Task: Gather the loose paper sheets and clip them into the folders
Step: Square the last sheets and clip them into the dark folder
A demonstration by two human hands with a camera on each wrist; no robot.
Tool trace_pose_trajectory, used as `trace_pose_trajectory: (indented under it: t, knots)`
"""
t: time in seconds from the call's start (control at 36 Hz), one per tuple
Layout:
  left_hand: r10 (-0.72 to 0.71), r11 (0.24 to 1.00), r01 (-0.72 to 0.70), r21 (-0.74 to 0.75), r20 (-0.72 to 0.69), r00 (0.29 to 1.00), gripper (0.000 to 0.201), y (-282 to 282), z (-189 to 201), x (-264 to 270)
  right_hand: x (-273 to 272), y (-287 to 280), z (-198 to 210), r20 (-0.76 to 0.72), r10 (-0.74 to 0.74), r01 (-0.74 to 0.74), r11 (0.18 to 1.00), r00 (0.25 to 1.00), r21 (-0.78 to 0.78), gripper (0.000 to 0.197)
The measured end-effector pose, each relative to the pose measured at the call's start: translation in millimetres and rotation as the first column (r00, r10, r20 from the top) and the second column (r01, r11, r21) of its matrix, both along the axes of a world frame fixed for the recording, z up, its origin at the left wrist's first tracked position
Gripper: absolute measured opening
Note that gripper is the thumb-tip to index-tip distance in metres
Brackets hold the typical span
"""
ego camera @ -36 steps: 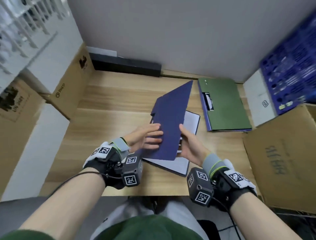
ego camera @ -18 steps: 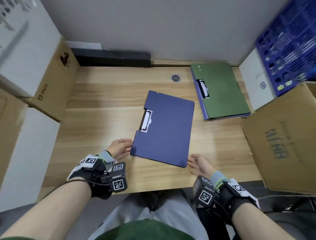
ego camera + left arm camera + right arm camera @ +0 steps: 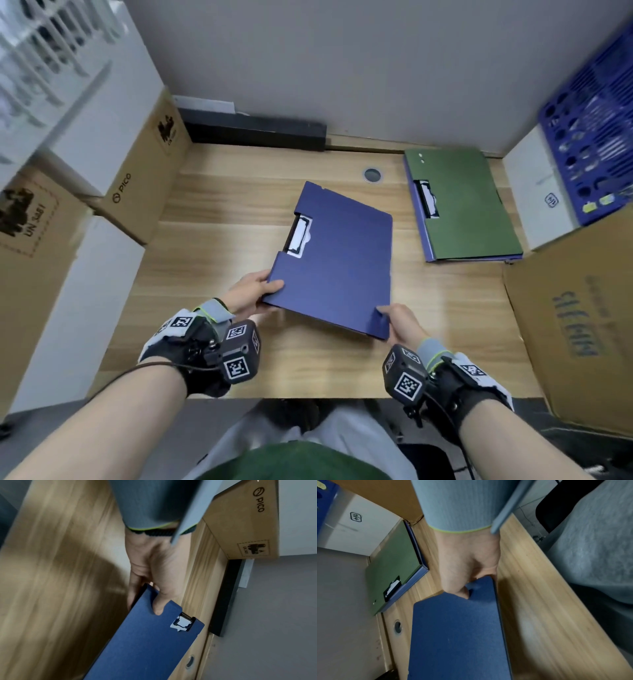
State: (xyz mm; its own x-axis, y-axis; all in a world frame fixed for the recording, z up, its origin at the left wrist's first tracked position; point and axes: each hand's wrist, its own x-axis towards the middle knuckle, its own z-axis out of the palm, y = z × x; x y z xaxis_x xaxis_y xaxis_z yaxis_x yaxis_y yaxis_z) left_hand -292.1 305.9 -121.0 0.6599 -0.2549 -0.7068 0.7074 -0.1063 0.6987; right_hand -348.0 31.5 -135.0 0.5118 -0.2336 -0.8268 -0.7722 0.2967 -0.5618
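A closed blue folder (image 3: pixel 339 260) is held just above the wooden desk (image 3: pixel 219 240), its near edge raised. My left hand (image 3: pixel 255 293) grips its near left corner, thumb on top of the cover (image 3: pixel 154 639) and fingers underneath. My right hand (image 3: pixel 394 320) pinches the near right corner, thumb on the blue cover (image 3: pixel 458 628). A metal clip with white paper under it (image 3: pixel 298 234) shows through the notch on the folder's left edge. A second closed folder with a green cover (image 3: pixel 462 205) lies at the back right. No loose sheets are in sight.
Cardboard boxes (image 3: pixel 137 178) stand along the left, a large one (image 3: pixel 582 315) on the right. A white box (image 3: pixel 537 195) and a blue crate (image 3: pixel 596 137) sit at the back right. A black bar (image 3: pixel 253 132) lies along the wall. A cable hole (image 3: pixel 372 174) is in the desk.
A second ago the blue cover stood half open over white sheets; it was then shut and lay flat. Both hands have since taken hold of its near corners and raised it.
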Motion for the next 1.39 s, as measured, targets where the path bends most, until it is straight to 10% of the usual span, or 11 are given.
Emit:
trace_pose_trajectory:
  t: [0.42, 1.14, 1.39]
  knots:
    - [0.270, 0.954, -0.245, -0.171, 0.137, 0.953, 0.054, -81, 23, 46, 49, -26, 28, 0.245, -0.171, 0.065, 0.919, 0.954, 0.388, 0.019]
    - [-0.084, 0.987, 0.087, -0.134, 0.030, 0.996, 0.064, -285, 4, 116, 94, -190, -13, 0.146, -0.371, 0.337, 0.918, 0.917, 0.211, 0.013]
    - [-0.135, 0.989, 0.125, 0.074, 0.148, 0.980, 0.075, -318, -9, 128, 95, -208, -26, 0.052, -0.243, 0.224, 0.944, 0.969, 0.242, 0.021]
